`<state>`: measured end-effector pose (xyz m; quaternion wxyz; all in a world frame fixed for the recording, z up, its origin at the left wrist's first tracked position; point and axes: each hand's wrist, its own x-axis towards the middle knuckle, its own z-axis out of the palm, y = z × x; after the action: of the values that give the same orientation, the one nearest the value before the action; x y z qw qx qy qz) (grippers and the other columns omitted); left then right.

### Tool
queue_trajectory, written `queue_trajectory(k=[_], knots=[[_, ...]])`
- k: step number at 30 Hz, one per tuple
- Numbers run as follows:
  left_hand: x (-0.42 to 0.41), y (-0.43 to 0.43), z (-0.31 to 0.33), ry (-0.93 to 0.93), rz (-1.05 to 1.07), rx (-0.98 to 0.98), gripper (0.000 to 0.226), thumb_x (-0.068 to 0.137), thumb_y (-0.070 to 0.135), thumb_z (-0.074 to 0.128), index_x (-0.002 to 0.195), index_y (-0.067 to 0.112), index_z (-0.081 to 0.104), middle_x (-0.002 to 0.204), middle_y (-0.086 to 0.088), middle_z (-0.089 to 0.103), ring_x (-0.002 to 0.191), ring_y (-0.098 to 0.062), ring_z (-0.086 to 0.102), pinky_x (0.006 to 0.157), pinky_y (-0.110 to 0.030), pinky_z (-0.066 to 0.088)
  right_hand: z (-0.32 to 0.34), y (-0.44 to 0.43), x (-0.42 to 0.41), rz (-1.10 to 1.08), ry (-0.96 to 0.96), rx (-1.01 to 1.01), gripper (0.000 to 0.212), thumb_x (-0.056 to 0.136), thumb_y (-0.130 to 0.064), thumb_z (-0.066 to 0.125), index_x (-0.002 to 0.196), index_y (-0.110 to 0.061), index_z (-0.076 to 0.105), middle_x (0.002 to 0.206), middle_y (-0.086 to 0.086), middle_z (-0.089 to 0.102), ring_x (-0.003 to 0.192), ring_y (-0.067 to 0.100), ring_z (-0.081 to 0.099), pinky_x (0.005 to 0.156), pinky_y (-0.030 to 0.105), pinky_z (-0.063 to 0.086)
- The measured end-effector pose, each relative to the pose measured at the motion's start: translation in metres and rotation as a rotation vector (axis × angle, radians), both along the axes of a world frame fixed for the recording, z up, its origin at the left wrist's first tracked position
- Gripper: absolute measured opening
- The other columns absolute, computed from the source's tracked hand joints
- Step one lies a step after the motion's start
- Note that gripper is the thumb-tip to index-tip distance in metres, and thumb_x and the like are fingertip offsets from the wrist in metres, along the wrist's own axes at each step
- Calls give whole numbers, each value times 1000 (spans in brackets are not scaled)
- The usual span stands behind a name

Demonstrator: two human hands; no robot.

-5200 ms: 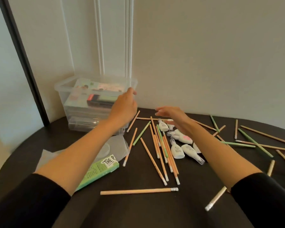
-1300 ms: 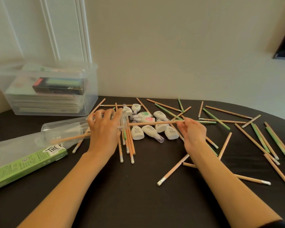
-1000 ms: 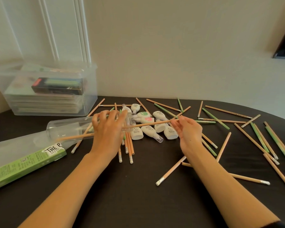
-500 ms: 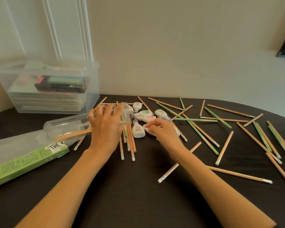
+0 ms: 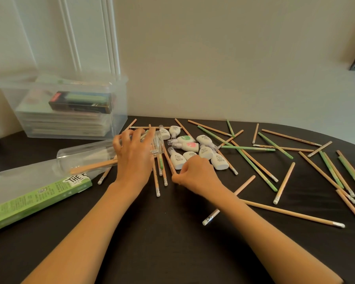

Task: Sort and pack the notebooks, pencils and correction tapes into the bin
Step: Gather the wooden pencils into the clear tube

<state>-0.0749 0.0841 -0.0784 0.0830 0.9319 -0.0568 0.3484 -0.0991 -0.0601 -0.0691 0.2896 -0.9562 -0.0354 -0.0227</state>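
We find the left hand [image 5: 134, 160] laid over the mouth end of a clear tube [image 5: 86, 152] that lies on its side at the near left of the counter [image 5: 172, 232]. Its fingers [image 5: 129, 138] are curled around the rim, which we judge is meant to stop the tube rolling and to keep the opening facing right. One loaded pencil [image 5: 92, 166] lies inside the tube.

The right hand [image 5: 197, 175] is just to the right of the tube's mouth. It is closed tight, with finger and thumb apparently pinching the near end of a tan pencil [image 5: 168, 159]. This pencil belongs to the small bunch lying in front of the opening. The exact contact is partly hidden by the knuckles.

The correction tapes [image 5: 205, 152] sit in a cluster just beyond the right hand, and none is being handled. Most of the pencils [image 5: 284, 182] are spread loose across the right half of the counter.

The bin [image 5: 119, 111] stands at the far left against the wall. It holds a stack of notebooks [image 5: 66, 123] with a dark box [image 5: 80, 102] on top. A green carton [image 5: 35, 199] lies at the near left, beside the tube's closed end.

In our judgement the step in hand is feeding pencils into the tube, and most of that work is yet to be done.
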Motion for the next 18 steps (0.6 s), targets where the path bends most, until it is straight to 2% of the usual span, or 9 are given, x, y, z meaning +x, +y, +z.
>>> queue_trajectory(k=[4,9,12,15,18], knots=[[1,1,-1,9,11,5,64,84,15,61,141,23,34,132,-4,45,122,-25,30,98,-35,11,-5,17,5,-32,-125,7,26,81,-29,64,80,-3,66,66,6,56,67,13,55,61,24,43],[3,4,-2,28,26,-16,63,86,15,60,142,24,31,134,-3,43,125,-25,27,98,-35,8,-11,32,5,6,-156,-164,29,81,-33,66,94,-8,56,82,4,51,83,22,57,62,29,40],[4,5,-2,22,21,-30,62,87,15,58,142,24,31,135,-3,42,126,-25,27,98,-35,8,-8,32,6,-3,-97,-175,25,82,-28,66,91,-10,53,84,5,51,84,23,57,63,30,41],[4,6,-3,19,24,-19,62,88,15,57,143,24,30,136,-2,41,126,-24,26,98,-34,8,-4,25,8,-37,-45,-170,27,82,-27,64,95,-7,53,75,2,48,80,20,56,65,28,42],[4,5,-3,21,29,-15,62,88,15,58,142,24,30,136,-2,42,126,-24,27,98,-34,9,2,11,14,-77,-9,-155,24,86,-24,59,71,-9,48,71,2,52,70,15,56,65,26,45]])
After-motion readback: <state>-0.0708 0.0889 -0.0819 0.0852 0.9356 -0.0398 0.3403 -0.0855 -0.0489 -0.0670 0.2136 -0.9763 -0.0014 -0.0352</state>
